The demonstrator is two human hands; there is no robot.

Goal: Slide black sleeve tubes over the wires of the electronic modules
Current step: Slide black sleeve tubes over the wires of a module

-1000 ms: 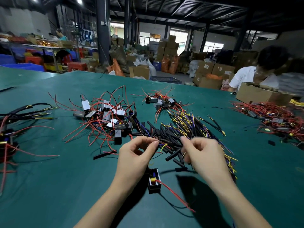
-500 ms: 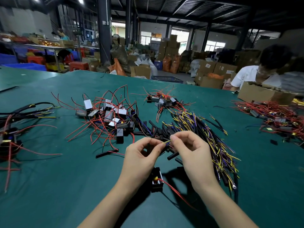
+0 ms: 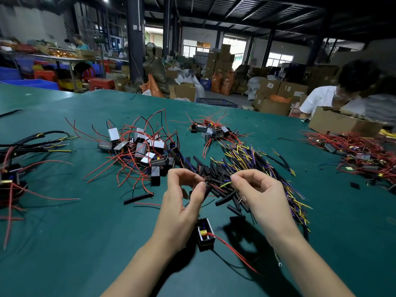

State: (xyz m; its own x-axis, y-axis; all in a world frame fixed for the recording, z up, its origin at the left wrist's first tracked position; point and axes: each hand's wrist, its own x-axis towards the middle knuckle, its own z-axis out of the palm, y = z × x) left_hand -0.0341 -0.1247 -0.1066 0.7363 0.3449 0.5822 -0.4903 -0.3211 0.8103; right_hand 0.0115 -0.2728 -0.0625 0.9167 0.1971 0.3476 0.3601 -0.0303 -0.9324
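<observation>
A wide green desk [image 3: 64,243] fills the view, with stacked cartons and another person in a white shirt [image 3: 317,99] bent over a cardboard box [image 3: 340,123] at its far right edge. On the desk, left of centre, lies a tangle of electronic modules [image 3: 141,148] with red wires looping out of it; a smaller cluster of modules [image 3: 212,130] sits farther back, and a red-wired heap [image 3: 360,153] lies well to the right. In the middle is a heap of black sleeve tubes [image 3: 216,174], running into a spread of yellow and purple wires [image 3: 257,159] on its right.

Both hands hover just above the near edge of that tube heap. The left hand [image 3: 182,202] pinches a black sleeve tube [image 3: 207,189] between thumb and forefinger; the right hand [image 3: 261,196] pinches the end of a yellow wire [image 3: 225,185] — the two tips nearly meeting. Below the hands, one open black module [image 3: 205,233] rests on the desk, a red wire [image 3: 233,251] trailing from it toward the lower right.
</observation>
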